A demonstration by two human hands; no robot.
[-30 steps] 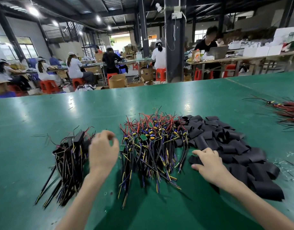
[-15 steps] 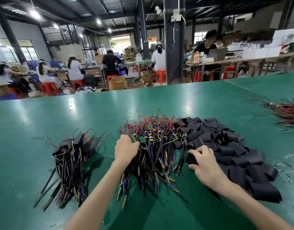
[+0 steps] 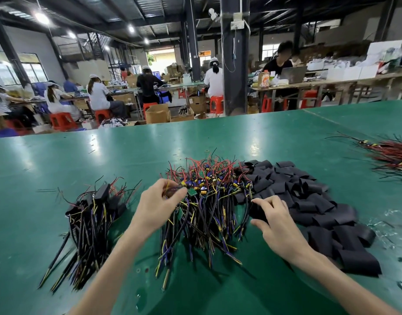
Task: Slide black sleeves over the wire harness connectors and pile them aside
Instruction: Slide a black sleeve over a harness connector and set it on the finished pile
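Observation:
A heap of bare wire harnesses [image 3: 209,201], with small green boards and red, yellow, blue and black wires, lies in the middle of the green table [image 3: 150,146]. My left hand [image 3: 159,205] pinches one harness at the heap's left top edge. Right of it spreads a pile of flat black sleeves [image 3: 309,201]. My right hand [image 3: 275,221] rests at that pile's near-left edge, thumb and fingers curled on a black sleeve. A pile of sleeved harnesses [image 3: 88,221] lies at the left.
Another bundle of red-wired harnesses [image 3: 390,155] lies at the table's far right edge. Bits of clear scrap [image 3: 386,223] are scattered right of the sleeves. Beyond the table, people sit at benches on red stools, with cardboard boxes and a dark pillar [image 3: 235,64].
My left hand moved right from the sleeved pile to the bare harness heap and took hold of one harness. My right hand stayed at the sleeve pile's edge, fingers working a sleeve.

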